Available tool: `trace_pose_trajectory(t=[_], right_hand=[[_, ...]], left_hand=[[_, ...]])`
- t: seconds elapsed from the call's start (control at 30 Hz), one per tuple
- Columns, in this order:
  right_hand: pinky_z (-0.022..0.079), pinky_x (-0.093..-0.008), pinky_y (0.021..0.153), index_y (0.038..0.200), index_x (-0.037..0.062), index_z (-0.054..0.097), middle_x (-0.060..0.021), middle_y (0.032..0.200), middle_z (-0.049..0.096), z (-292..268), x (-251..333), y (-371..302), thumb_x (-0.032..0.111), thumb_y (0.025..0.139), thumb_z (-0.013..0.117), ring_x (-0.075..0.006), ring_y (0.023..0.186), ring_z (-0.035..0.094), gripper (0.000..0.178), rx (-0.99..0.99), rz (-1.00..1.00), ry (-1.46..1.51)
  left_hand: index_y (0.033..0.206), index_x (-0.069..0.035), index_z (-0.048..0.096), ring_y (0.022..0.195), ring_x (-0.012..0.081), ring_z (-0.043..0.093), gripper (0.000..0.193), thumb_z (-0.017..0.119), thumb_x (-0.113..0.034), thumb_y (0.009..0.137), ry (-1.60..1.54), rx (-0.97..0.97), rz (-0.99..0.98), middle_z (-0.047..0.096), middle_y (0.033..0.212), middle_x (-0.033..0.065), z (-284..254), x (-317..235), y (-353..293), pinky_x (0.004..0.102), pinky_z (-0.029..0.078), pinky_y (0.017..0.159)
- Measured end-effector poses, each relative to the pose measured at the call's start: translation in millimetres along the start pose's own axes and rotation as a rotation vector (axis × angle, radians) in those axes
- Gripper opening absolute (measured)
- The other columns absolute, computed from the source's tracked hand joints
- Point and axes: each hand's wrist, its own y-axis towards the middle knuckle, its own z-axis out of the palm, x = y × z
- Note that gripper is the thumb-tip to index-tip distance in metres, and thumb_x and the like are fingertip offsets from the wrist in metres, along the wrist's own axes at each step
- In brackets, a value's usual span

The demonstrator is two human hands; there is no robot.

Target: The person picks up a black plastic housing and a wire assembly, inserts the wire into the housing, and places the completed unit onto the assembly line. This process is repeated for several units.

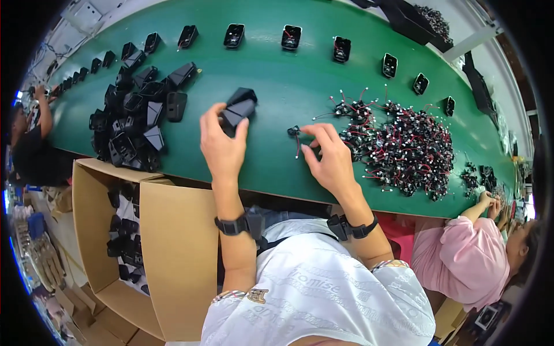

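Between the thumb and fingers of my left hand (225, 141) is an angular black plastic housing (238, 112). Another black shell (244, 94) shows just behind it; I cannot tell whether the two are joined. My right hand (332, 155) hovers over the green table with thumb and forefinger apart. Just beyond those fingertips lies a small black part with a red wire (294, 132), seemingly on the tabletop. To the right of my right hand spreads a big heap of similar wired parts (410, 147). Left of my left hand is a pile of black housings (127, 115).
A row of black housings (291, 37) curves along the far side of the green table (277, 75). Below the near edge stands an open cardboard box (179, 259) with black parts inside. A person in pink (473, 254) works at the right, another in black (37, 144) at far left.
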Motion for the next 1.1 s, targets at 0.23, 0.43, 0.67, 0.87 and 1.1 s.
trace_pose_trajectory(t=[0.23,0.43,0.67,0.87,1.1], right_hand=[[0.055,-0.04,0.077,0.117,0.0102,0.07,-0.0102,0.107,0.068,9.3,-10.6,15.9,0.007,0.09,0.071,-0.0288,0.087,0.067,0.027,0.065,-0.226,-0.174],[0.053,-0.032,0.063,0.108,0.0047,0.07,-0.01,0.085,0.066,13.1,-5.3,10.9,0.005,0.095,0.068,-0.0237,0.066,0.065,0.014,0.001,-0.024,0.034],[0.053,-0.0293,0.066,0.109,0.003,0.07,-0.0123,0.093,0.069,10.2,-10.2,7.8,0.0,0.093,0.065,-0.0212,0.072,0.067,0.017,0.051,-0.082,0.0],[0.054,-0.025,0.072,0.107,-0.0011,0.069,-0.0041,0.101,0.072,7.7,-7.2,-1.8,0.002,0.096,0.066,-0.0099,0.082,0.067,0.012,0.177,0.132,0.46],[0.054,-0.0236,0.079,0.111,-0.0016,0.067,-0.007,0.103,0.073,21.1,10.2,-7.8,0.005,0.097,0.071,-0.011,0.09,0.069,0.016,0.263,0.238,0.845]], left_hand=[[0.123,-0.005,0.061,0.109,0.0344,0.063,0.051,0.078,0.005,0.076,-0.153,0.023,0.125,0.06,0.122,0.0148,-11.8,0.7,-33.3,0.0416,0.055,0.089],[0.116,-0.003,0.061,0.113,0.0361,0.059,0.045,0.066,0.014,0.075,-0.099,0.011,0.195,0.053,0.127,0.0167,-13.3,8.8,-49.5,0.0416,0.054,0.091],[0.102,-0.004,0.057,0.111,0.0379,0.059,0.038,0.055,0.019,0.072,-0.063,-0.051,0.308,0.053,0.123,0.0185,-12.9,17.2,-60.4,0.0442,0.052,0.088],[0.105,-0.002,0.059,0.106,0.0386,0.059,0.049,0.047,0.02,0.063,-0.161,-0.006,0.278,0.057,0.113,0.0183,-20.5,16.1,-67.9,0.0453,0.052,0.085],[0.098,-0.003,0.06,0.107,0.0385,0.061,0.045,0.047,0.02,0.062,-0.146,0.05,0.336,0.056,0.111,0.0184,-15.7,7.3,-64.4,0.0431,0.054,0.083]])
